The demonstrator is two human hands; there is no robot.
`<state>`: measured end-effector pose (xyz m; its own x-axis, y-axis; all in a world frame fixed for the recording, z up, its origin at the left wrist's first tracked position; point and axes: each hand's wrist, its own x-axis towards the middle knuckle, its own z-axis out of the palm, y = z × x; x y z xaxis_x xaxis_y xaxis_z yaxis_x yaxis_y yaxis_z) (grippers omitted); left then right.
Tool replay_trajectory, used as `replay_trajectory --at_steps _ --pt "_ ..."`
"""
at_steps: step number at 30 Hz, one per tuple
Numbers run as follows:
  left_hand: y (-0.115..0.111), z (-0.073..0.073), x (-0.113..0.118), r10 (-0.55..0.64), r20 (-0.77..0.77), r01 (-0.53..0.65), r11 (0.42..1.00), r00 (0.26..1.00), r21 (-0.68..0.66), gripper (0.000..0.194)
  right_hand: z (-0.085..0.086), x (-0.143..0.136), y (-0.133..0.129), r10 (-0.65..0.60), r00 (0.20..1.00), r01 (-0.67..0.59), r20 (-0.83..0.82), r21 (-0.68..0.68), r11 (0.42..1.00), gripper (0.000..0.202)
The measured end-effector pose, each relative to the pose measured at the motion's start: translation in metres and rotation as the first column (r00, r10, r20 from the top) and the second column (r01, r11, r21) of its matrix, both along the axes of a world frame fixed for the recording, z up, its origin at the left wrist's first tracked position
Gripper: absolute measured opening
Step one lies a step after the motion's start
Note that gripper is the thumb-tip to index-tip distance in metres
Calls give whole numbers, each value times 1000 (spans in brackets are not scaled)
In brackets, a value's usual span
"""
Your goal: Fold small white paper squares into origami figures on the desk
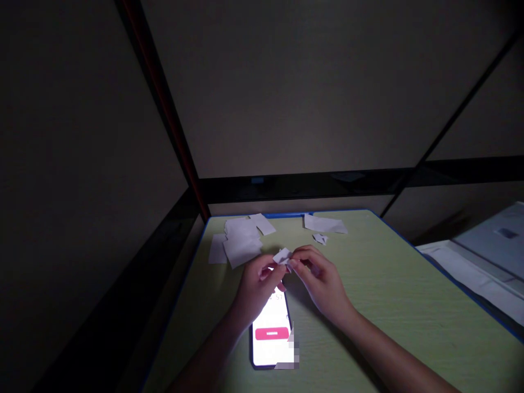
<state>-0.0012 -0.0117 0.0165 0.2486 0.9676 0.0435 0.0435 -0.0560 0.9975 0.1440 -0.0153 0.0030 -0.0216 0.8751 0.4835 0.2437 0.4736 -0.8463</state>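
Between my two hands is a small folded piece of white paper (282, 255), held just above the table. My left hand (256, 286) pinches its left side between thumb and fingers. On the other side, my right hand (321, 281) grips the paper's right edge with thumb and forefinger. Below the hands lies a phone (270, 349) with a bright white screen and a red button; my left hand covers its upper part. A small folded paper piece (320, 239) rests on the table beyond my right hand.
Several white paper sheets (241, 245) lie overlapped at the far left of the green table (393, 305). A longer paper strip (325, 224) is at the far right. Dark panels (286, 98) rise behind the table. A white box-like object (491, 256) stands beyond the right edge.
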Motion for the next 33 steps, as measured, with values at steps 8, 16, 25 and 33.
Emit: replay_trajectory --at_steps 8,16,25,33 --pt "2 -8 0 21 11 -21 999 1000 42 17 -6 -1 -1 -9 996 5 -89 -44 999 8" --pt "1 -2 2 79 52 -78 997 995 -23 18 -7 -6 1 64 966 -100 -249 -134 986 36" --pt "3 -4 0 96 53 -95 995 994 -20 19 -6 -5 3 60 950 -148 -307 -273 950 21" --pt "1 -1 0 68 49 -68 998 996 -13 18 -4 -5 1 77 960 -145 -271 -241 960 19"
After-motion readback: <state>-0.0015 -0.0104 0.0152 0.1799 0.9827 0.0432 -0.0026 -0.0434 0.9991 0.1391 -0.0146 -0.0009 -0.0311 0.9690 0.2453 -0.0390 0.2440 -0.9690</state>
